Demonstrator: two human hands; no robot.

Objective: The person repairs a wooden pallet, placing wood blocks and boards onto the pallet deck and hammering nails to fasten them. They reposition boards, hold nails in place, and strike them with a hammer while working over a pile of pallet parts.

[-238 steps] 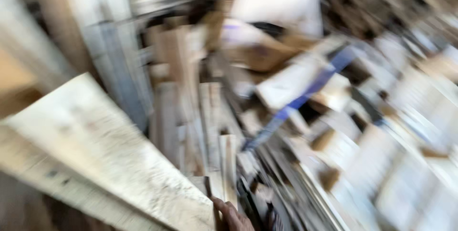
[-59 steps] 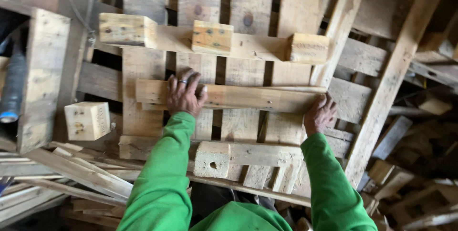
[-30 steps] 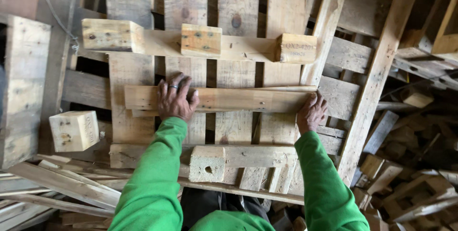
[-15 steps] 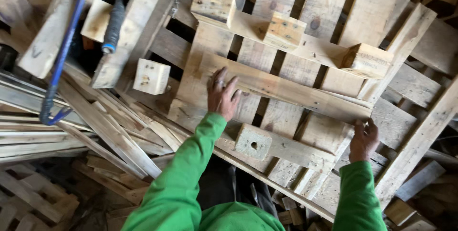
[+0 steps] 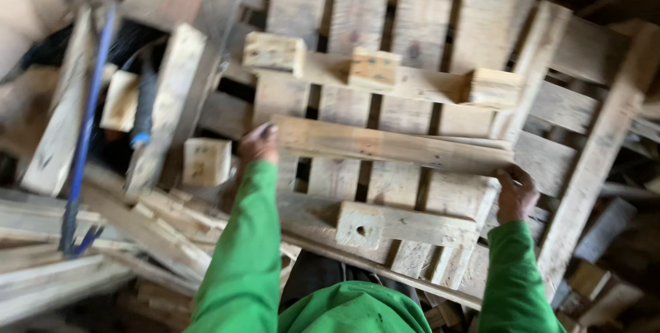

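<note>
A dim woodyard heaped with loose boards and offcuts surrounds a worn wooden pallet propped before the person. The left hand has its fingers curled over the left end of the middle cross-slat; the right hand grips the slat's right end, both green sleeves reaching up. Since half a second ago the pallet has swung back from a tilt to nearly level, so the lift looks under control. A blue pole leans at the left.
</note>
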